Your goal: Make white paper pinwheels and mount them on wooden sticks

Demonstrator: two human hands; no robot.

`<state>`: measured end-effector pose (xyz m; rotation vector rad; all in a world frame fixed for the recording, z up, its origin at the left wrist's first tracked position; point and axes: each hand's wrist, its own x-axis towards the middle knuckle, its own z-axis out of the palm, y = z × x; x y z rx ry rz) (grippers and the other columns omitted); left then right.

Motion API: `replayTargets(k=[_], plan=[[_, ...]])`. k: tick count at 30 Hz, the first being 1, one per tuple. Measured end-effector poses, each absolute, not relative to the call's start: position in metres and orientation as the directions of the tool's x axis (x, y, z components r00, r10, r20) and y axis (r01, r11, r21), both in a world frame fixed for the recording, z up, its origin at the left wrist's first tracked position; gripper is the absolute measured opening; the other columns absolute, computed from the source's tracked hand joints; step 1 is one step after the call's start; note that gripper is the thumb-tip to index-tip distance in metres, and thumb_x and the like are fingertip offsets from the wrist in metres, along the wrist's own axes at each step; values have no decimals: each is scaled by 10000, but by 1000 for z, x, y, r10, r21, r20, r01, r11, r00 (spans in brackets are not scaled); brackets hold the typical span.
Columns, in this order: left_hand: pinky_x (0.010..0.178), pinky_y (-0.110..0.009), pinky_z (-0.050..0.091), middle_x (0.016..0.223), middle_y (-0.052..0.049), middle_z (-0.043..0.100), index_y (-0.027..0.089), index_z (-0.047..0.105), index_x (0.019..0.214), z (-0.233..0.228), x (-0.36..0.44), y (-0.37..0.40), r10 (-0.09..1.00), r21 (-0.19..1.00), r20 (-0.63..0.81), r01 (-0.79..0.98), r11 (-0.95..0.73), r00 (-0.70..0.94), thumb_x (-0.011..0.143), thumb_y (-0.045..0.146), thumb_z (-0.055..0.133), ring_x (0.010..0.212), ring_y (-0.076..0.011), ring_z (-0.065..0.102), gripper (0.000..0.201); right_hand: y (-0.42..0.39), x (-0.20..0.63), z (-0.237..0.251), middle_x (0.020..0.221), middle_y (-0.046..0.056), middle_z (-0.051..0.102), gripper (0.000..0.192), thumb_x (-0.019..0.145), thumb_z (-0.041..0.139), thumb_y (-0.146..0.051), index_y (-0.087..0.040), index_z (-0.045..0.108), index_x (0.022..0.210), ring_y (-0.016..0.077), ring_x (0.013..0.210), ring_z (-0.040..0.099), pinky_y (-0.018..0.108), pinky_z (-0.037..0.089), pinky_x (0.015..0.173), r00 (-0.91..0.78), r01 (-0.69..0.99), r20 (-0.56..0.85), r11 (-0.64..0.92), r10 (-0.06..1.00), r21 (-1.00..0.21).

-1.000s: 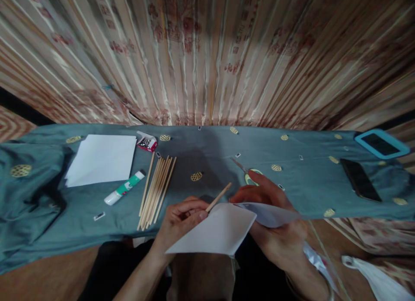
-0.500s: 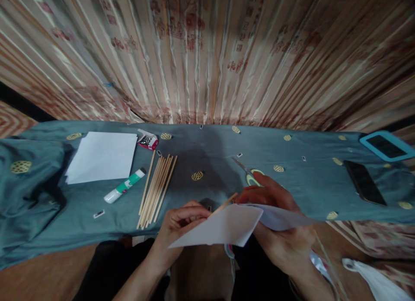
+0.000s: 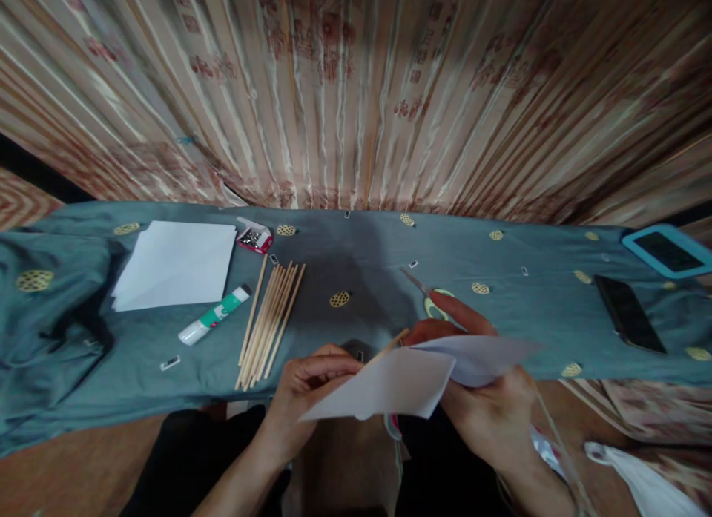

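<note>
Above the front edge of the cloth-covered surface, both hands work on a sheet of white paper (image 3: 397, 383) with bent flaps. My left hand (image 3: 303, 391) is closed in a pinch at its left side, on a thin wooden stick (image 3: 392, 344) that slants up behind the paper. My right hand (image 3: 486, 420) grips the paper from behind on the right. Its index finger points up near the green-handled scissors (image 3: 431, 302), and its other fingers are partly hidden by a flap. Where stick and paper meet is out of sight.
On the grey-green cloth (image 3: 345, 250) lie a stack of white paper (image 3: 178, 265), a glue stick (image 3: 216, 315), several wooden sticks (image 3: 270, 324) and a small open box of metal pins (image 3: 254, 236). To the right are a black phone (image 3: 628, 313) and a blue-framed tablet (image 3: 667, 250). A curtain (image 3: 334, 94) hangs behind.
The right paper flap has lifted and now covers more of my right hand. The paper has shifted slightly to the right; my left hand stays almost in place.
</note>
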<state>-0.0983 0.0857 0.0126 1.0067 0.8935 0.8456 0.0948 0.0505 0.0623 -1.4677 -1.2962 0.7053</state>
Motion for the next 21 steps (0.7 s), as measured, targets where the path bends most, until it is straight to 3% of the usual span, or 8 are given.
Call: replayTargets(k=[3,6,10,14,21], plan=[[427,-194,345,644,-12,584,192,790,699,10,-95,84,876,905,-291,-188,383,386,660,342,796,452,-60,452,155,61,91,62,826,19,757,499,728,758,-290,-211,603,1196,190,670,724,276,605,589,284,148,34,-9,958,-989],[423,-191,334,617,6,563,183,793,735,2,-92,82,883,880,-309,-245,406,354,654,322,793,431,-47,430,161,75,92,50,792,23,750,534,636,812,-328,-172,640,1117,192,642,705,284,587,566,308,57,-113,-137,945,-989],[427,-186,308,594,23,556,162,766,651,-15,-87,73,882,847,-386,-273,455,271,600,305,814,421,-38,424,159,89,95,22,900,72,764,552,584,819,-376,-153,663,1065,220,751,716,331,589,678,224,-33,-258,-258,940,-966],[429,-186,287,470,27,528,147,693,493,-23,-85,60,865,818,-476,-281,502,159,543,307,829,414,-46,403,216,97,93,2,955,113,762,446,560,805,-403,-151,694,911,267,855,716,360,584,734,133,48,-307,-315,942,-948],[438,-181,260,418,27,540,145,755,613,-26,-98,34,790,713,-606,-375,593,97,488,310,844,410,-46,387,225,97,82,-6,968,89,767,371,646,739,-355,-146,719,952,276,899,712,358,564,764,-52,309,-254,-226,966,-924]])
